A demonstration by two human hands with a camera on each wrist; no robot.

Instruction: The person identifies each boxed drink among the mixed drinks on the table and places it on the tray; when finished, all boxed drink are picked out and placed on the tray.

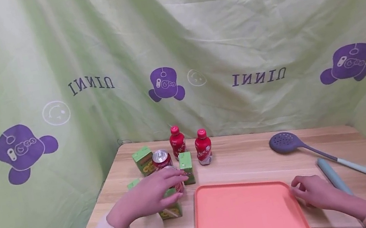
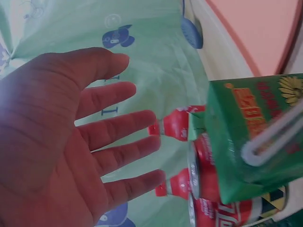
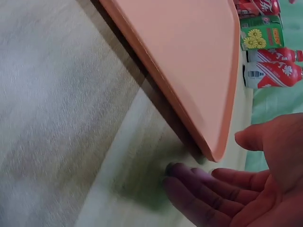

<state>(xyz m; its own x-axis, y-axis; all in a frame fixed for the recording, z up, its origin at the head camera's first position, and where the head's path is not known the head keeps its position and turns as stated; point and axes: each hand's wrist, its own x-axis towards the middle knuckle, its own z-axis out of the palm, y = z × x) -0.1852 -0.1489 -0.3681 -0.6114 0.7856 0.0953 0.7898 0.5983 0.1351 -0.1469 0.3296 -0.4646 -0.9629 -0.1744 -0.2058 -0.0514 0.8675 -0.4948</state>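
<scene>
Fingers spread and holding nothing, my left hand [image 1: 147, 194] hovers over a group of green drink cartons and red cans. The nearest carton [image 1: 171, 212] stands partly under it and looms large, a straw on its side, in the left wrist view. One red can [image 1: 161, 157] shows its top behind the hand; a second can [image 1: 179, 187] is mostly hidden by it. A further carton [image 1: 185, 162] stands just beyond the fingertips. My right hand [image 1: 317, 190] is beside the right edge of an orange-pink tray [image 1: 247, 216], fingers loosely bent around nothing.
Two red bottles [image 1: 203, 147] stand behind the cartons, with another carton [image 1: 144, 160] at the back left. A slotted skimmer [image 1: 285, 143] and a blue-grey rod [image 1: 334, 175] lie at the right. A printed green curtain [image 1: 211, 44] hangs behind the table.
</scene>
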